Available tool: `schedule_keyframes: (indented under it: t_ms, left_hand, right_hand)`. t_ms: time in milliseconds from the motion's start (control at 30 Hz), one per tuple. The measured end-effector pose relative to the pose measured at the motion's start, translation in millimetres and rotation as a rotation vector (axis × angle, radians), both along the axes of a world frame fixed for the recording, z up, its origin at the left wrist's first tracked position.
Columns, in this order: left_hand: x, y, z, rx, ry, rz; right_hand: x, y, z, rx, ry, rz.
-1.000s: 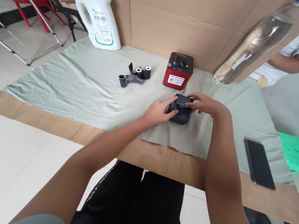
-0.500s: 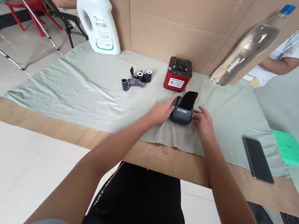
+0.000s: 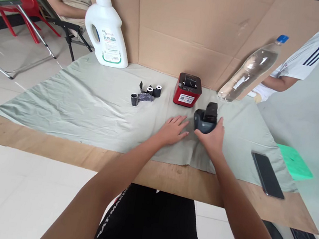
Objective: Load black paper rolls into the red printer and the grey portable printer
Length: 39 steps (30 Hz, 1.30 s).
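Note:
My right hand (image 3: 213,138) grips a small dark label printer (image 3: 203,125) from its front and right side. A black strip (image 3: 211,112) stands up out of the printer's top. Just left of it, my left hand (image 3: 173,131) lies on the grey cloth with its fingers spread and holds nothing. Behind the hands is a red and black printer (image 3: 187,90) with a white sticker on its front. Farther left, several small black rolls (image 3: 149,91) sit on the cloth, one with a loose crinkled strip (image 3: 146,97).
At the back stand a white detergent bottle (image 3: 108,36) and a tilted clear bottle (image 3: 252,69) before a cardboard screen (image 3: 185,27). A phone (image 3: 267,175) lies at the right front. Two people sit beyond the screen. A green stool (image 3: 295,162) is right of the table.
The dark printer has shifted to the right in my right hand, which now grips it. My left hand has let go of it and rests flat on the cloth.

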<state>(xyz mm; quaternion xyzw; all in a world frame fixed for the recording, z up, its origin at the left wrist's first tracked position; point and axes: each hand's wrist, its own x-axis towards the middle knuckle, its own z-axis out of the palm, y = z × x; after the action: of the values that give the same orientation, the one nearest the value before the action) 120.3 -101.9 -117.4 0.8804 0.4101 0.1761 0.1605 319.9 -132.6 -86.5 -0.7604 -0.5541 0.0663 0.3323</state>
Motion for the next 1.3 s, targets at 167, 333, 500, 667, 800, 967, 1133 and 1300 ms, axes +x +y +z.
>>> schedule_keyframes:
  t_ms: [167,333,500,667,800,967,1133,1300]
  left_hand:
    - [-2,-2,6.4,-0.042,0.095,-0.154]
    - [0,-2,10.1,-0.094,0.201,-0.214]
    - [-1,-3,8.0,-0.076,0.213,-0.262]
    - [-9,-12,5.4,-0.115,0.154,-0.304]
    - [-19,21,13.0,-0.277,-0.298,-0.228]
    - [-13,116,33.8,-0.399,-0.808,0.352]
    - [3,145,34.5,-0.478,-0.864,0.213]
    - [-7,105,23.4,-0.46,-0.969,0.142]
  right_hand:
    - [51,60,13.4,-0.009,0.061,-0.164]
    - [75,112,5.1,-0.066,0.047,-0.22]
    - [81,126,-6.6,-0.099,-0.001,-0.227]
    - [66,113,-4.0,0.113,-0.077,-0.173]
    - [34,121,-2.9,0.294,0.088,0.193]
    - [-6,161,-9.7,0.134,0.5,0.458]
    - [-16,164,-20.8,0.234,0.506,0.535]
    - [-19,124,-22.1,0.267,0.468,0.506]
